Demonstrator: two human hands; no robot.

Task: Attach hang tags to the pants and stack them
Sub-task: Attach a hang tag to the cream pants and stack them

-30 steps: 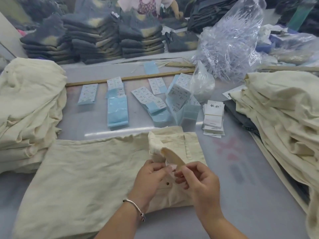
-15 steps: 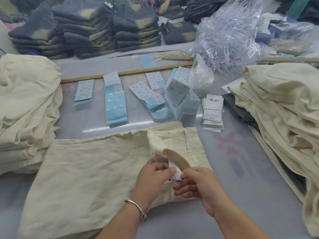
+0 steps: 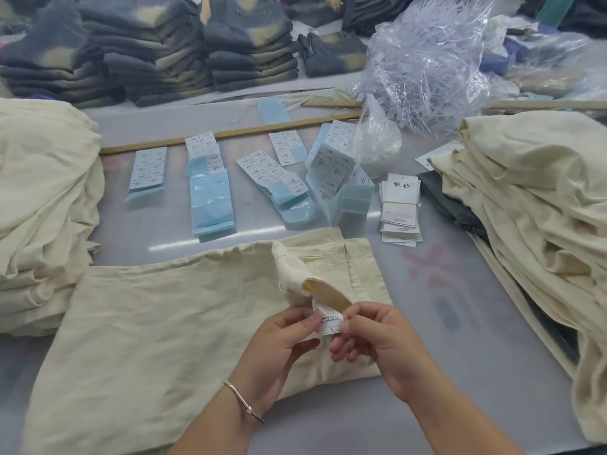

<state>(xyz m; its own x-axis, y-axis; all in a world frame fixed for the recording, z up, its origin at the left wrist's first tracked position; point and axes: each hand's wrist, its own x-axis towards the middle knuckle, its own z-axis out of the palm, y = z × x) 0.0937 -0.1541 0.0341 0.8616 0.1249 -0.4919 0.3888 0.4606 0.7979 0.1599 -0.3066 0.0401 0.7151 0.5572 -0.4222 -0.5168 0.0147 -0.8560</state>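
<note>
Left stack: folded cream pants (image 3: 42,208) piled at the left edge of the frame, on the grey table (image 3: 476,372).
Dark stacks: folded dark garments (image 3: 147,54) in rows across the upper left and upper centre.
Stickers: blue-backed sheets of size stickers (image 3: 212,192) laid in a row at mid-frame, just below a long wooden ruler (image 3: 226,133).
Pants in work: one cream pair (image 3: 157,333) lies flat at lower centre, its waistband (image 3: 295,274) turned up and folded back.
Left hand: the left hand (image 3: 279,353), with a bracelet at its wrist, pinches the left edge of the white care label (image 3: 328,320) between thumb and fingers.
Right hand: the right hand (image 3: 377,343) pinches the label's right edge; the other fingers curl loosely underneath.
Label: sewn inside the waistband, held taut between both hands; an "L" shows at its bottom.
Hang tags: a banded bundle of white hang tags (image 3: 400,205) lies right of centre, just beyond the pants.
Plastic bags: clear bags of fasteners (image 3: 427,64) at upper right.
Right stack: a tall pile of cream pants (image 3: 532,208) along the right edge.
</note>
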